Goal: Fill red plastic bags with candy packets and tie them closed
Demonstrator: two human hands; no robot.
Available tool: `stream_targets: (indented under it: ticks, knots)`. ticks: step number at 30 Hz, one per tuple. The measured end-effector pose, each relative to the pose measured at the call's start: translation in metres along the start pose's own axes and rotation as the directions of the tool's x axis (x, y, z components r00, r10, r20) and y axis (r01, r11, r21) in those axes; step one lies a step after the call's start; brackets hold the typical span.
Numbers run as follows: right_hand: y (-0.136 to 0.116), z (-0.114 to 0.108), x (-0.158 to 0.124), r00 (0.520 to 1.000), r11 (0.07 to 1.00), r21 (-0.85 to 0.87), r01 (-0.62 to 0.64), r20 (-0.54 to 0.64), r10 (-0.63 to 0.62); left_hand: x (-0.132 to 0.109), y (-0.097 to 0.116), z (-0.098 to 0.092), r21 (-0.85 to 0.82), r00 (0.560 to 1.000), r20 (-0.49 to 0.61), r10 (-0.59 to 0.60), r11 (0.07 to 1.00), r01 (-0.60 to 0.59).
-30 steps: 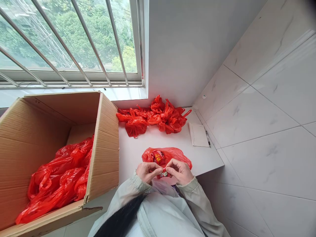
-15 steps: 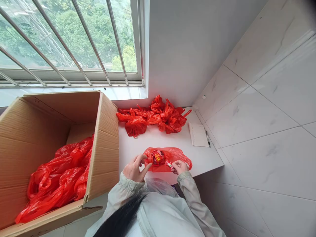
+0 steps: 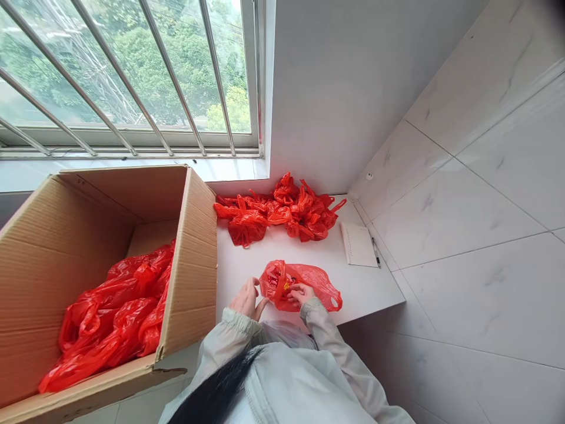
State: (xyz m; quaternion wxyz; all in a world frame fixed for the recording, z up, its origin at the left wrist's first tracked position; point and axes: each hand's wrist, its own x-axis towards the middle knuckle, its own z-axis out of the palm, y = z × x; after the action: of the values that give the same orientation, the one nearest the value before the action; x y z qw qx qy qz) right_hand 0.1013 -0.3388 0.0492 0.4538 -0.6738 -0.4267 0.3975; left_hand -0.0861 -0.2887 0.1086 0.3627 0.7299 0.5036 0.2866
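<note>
A white table (image 3: 247,259) runs into the corner of a room, with a barred window (image 3: 132,76) along its far side looking out on green trees, a plain grey-white wall ahead and glossy marble-look tiles (image 3: 463,206) down the right. On the near part of the table lies 1 red plastic bag (image 3: 309,282), its mouth turned toward the person, with small printed packets showing inside. The left hand (image 3: 247,297) pinches the bag's left edge between thumb and fingers, while the right hand (image 3: 301,292) reaches into the opening, fingers curled; I cannot tell whether it grips a packet. A heap of tied red bags (image 3: 278,212) sits at the back of the table against the wall, well apart from the hands. A notepad (image 3: 357,244) with a pen (image 3: 376,253) just beside it lies near the right edge. An open cardboard box (image 3: 194,247) stands at the left, holding more red bags (image 3: 115,312).
</note>
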Motion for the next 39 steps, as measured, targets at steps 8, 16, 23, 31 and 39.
stream_targets:
  ticks: [8,16,23,31,39]
  knots:
    - [-0.021,-0.071,-0.029,0.945,0.956,-0.278,-0.09,-0.326,-0.006,0.009,0.007,0.008,0.134,0.997,0.062,0.052,0.989,-0.06]
    - [-0.002,-0.094,-0.036,0.9,0.655,-0.618,-0.435,-0.312,0.303,0.029,0.004,0.025,0.366,0.995,0.096,0.026,0.929,-0.059]
    - [-0.039,-0.085,-0.025,0.942,0.97,-0.202,-0.133,-0.331,0.061,0.047,0.031,-0.003,0.282,0.988,0.144,0.057,0.954,-0.096]
    - [-0.075,-0.1,-0.022,0.902,0.995,-0.091,0.034,-0.425,-0.07,0.05,0.056,-0.035,0.184,0.976,0.153,0.154,0.966,-0.181]
    - [-0.056,-0.105,-0.031,0.918,0.971,-0.227,-0.079,-0.396,-0.018,0.03,0.019,-0.024,0.252,0.966,0.259,-0.02,0.966,-0.048]
